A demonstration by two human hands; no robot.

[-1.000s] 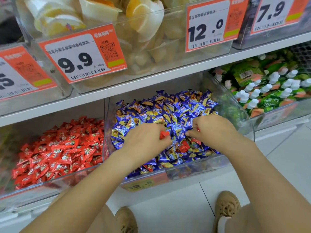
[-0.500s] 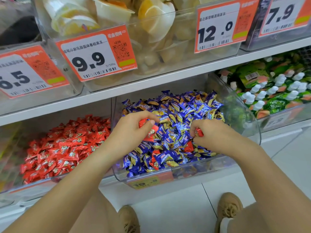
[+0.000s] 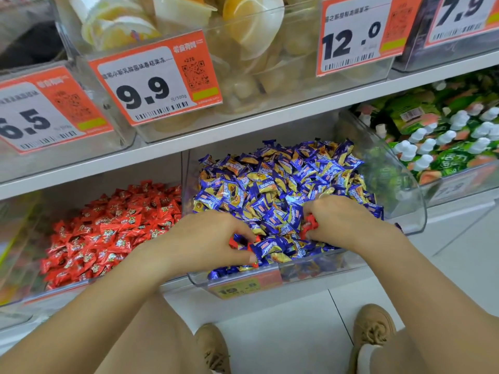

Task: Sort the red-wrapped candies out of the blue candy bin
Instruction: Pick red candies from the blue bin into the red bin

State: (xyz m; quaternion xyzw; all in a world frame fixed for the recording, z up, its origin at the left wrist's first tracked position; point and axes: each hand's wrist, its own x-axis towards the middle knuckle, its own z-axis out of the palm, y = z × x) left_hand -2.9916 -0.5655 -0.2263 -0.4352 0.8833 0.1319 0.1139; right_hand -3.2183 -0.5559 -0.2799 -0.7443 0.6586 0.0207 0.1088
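Clear plastic blue candy bin (image 3: 405,211) at frame centre, heaped with blue-wrapped candies (image 3: 283,184). Left hand (image 3: 205,241) low in the heap near the front wall, fingers curled, grasping red-wrapped candies (image 3: 235,242). Right hand (image 3: 343,220) right of centre, fingers pinching another red-wrapped candy (image 3: 309,225). Red candy bin (image 3: 108,228) at lower left, just beside. Orange price tags (image 3: 156,79) on upper shelf.

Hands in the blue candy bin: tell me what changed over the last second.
The left hand dropped from mid-pile toward the front of the blue candy bin, gripping red-wrapped candies among the blue ones. The right hand stayed in place, pinching a red candy throughout. The red candy bin looks unchanged.
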